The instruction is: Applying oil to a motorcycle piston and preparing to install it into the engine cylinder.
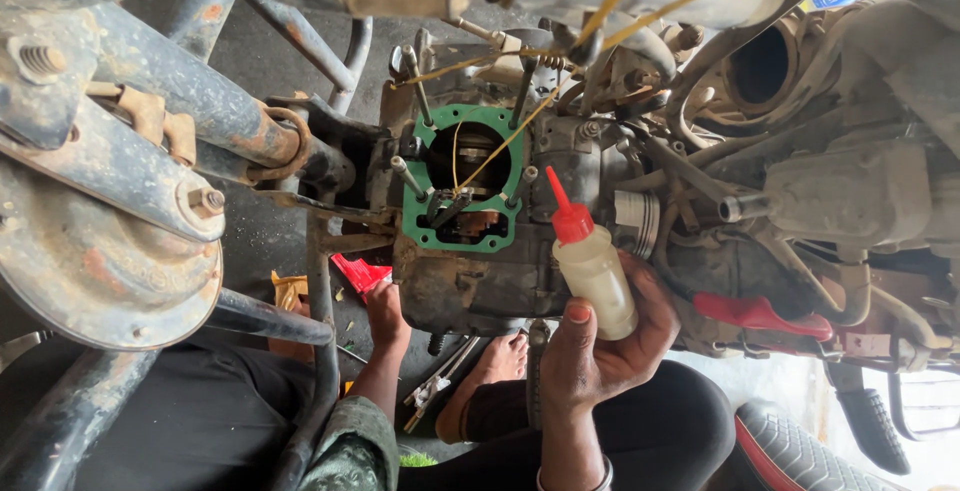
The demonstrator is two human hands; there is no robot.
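Filling most of the view, the stripped engine block hangs in a rusty vehicle frame, with a green gasket lying round the edge of the open cylinder mouth and studs standing out at its corners. A piston shows just right of that opening, near the block's right edge. Below, at the block's lower edge, loose tools lie on the ground beside a bare foot.

The right hand is wrapped round a small squeeze bottle of pale oil, fingers curled closed behind it and the thumb pressed on its front; the red nozzle points up toward the gasket's right side, just short of touching it. By my reading the step in hand is oiling the cylinder mouth or piston before assembly; the next move would call for tipping the nozzle over the opening and squeezing gently, keeping clear of the yellow wires crossing it.

The left hand reaches up under the block's lower left corner, touching it near a red rag; whether its fingers grip anything I cannot tell.
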